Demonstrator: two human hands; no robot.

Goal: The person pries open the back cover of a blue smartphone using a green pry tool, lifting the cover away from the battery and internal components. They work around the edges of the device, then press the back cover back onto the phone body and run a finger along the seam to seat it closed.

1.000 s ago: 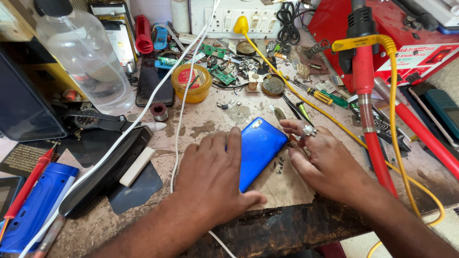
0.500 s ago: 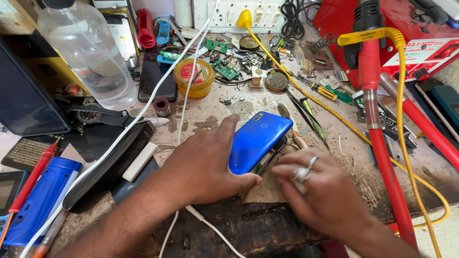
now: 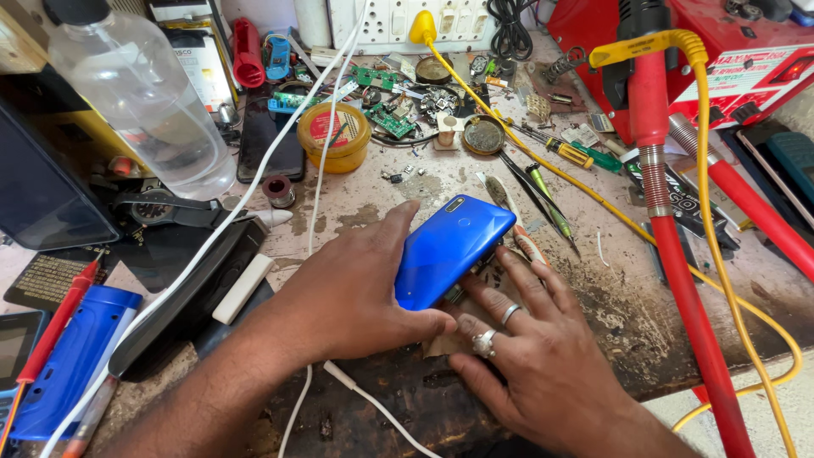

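Left hand (image 3: pixel 356 293) spread flat beside and partly over a blue phone (image 3: pixel 452 248), thumb pressed along its near edge, gripping it at a tilt. Phone raised off the workbench (image 3: pixel 627 314) on its right side, back cover up, at the centre of the scene. Right hand (image 3: pixel 530 352) open, not clenched, fingertips (image 3: pixel 475 293) tucked under the phone's lifted right edge, rings on two fingers. Just right of the phone, tweezers and screwdrivers (image 3: pixel 551 208). Farther off, a yellow tin (image 3: pixel 333 136) and scattered circuit boards (image 3: pixel 390 119). At far left, a clear plastic bottle (image 3: pixel 140 97). White cable (image 3: pixel 314 182) running near to far across the bench. Red tube (image 3: pixel 678 280) at right.
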